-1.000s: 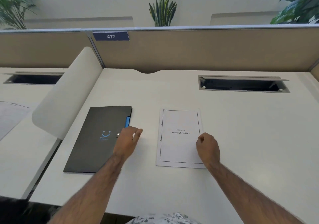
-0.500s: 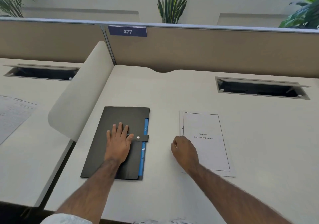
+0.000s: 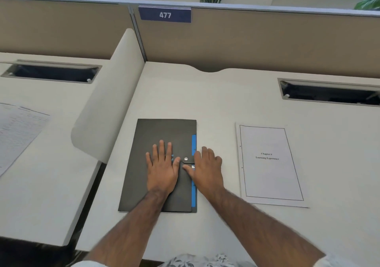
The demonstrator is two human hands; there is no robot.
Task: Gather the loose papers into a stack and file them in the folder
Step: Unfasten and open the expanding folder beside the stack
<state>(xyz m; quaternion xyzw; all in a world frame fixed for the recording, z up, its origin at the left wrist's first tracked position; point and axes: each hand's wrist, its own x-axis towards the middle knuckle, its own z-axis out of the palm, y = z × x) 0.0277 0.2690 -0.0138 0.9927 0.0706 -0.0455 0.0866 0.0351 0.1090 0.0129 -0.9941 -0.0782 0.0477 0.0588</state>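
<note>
So, folder lies flat on the surface, closed, dark cover w/ a blue strip showing along its right edge. Left hand is spread flat, palm down on the cover, fingers splayed, gripping nothing, just pinning it. Right hand sits at the folder's right edge, fingers loosely curled, thumb reaching toward the snap tab; can't tell if it's actually pinching the tab yet or only touching it.

Paper stack already squared up, lying well apart to the right of the folder, title page up, nothing on it. Looks thin, only a few sheets, tho edge thickness is hard to judge.

Handling, my guess: folder is light, thin card or plastic, semi-stiff, prob slides easily on a smooth top, hence the flat left palm as anchor. Best hold for opening = tab itself, thumb under the flap near the stud, peel up rather than yank; a hard pull could crease the flap or drag the whole folder. Once the snap is undone, lift the cover by its free right edge.

Papers: v. light, floppy, will fan or slip apart if grabbed by one corner. Better to slide the stack to the surface edge or pinch a long side w/ thumb on top, fingers beneath, keep it flat, feed it in along the open side.
</note>
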